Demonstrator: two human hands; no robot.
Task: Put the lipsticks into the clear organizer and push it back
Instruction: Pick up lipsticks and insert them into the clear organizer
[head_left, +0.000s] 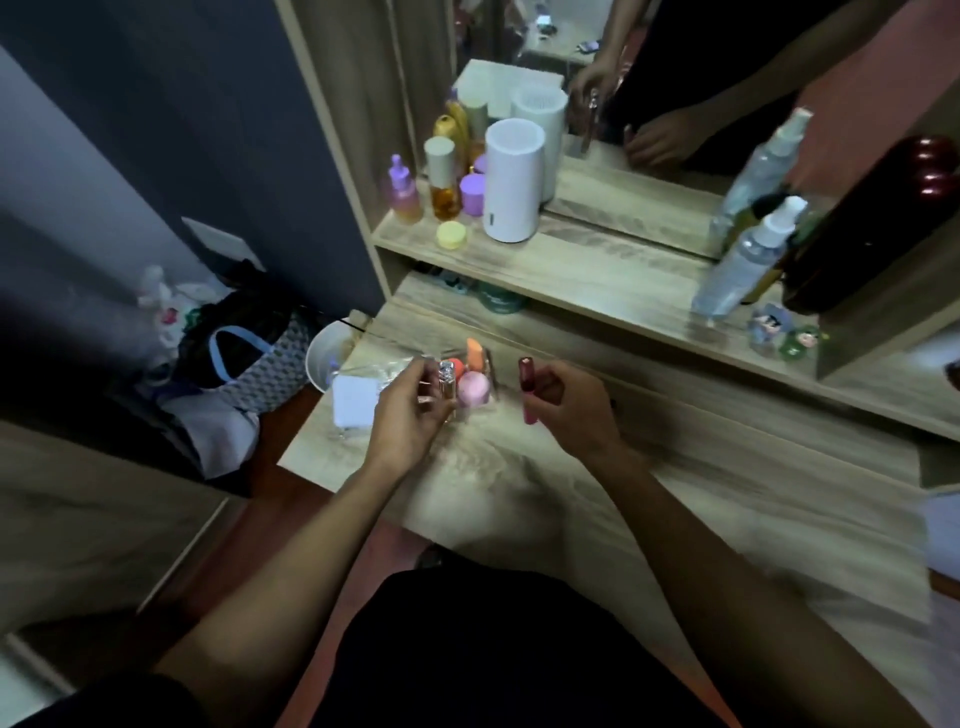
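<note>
My left hand (410, 410) holds a clear, silver-capped lipstick (447, 384) upright, just in front of the clear organizer (491, 376). The organizer stands on the wooden dresser top (519, 467) and holds a pink sponge (474, 388) and an orange sponge (474, 352). My right hand (571, 410) grips a dark red lipstick tube (527, 389), tilted slightly, to the right of the organizer and apart from it. Whether the clear lipstick touches the organizer I cannot tell.
A white box (353, 400) lies left of the organizer at the dresser's edge. The shelf above carries a white cylinder (511, 182), several bottles and jars, two spray bottles (743, 260) and small figurines (779, 332). A mirror stands behind. Bags lie on the floor at left.
</note>
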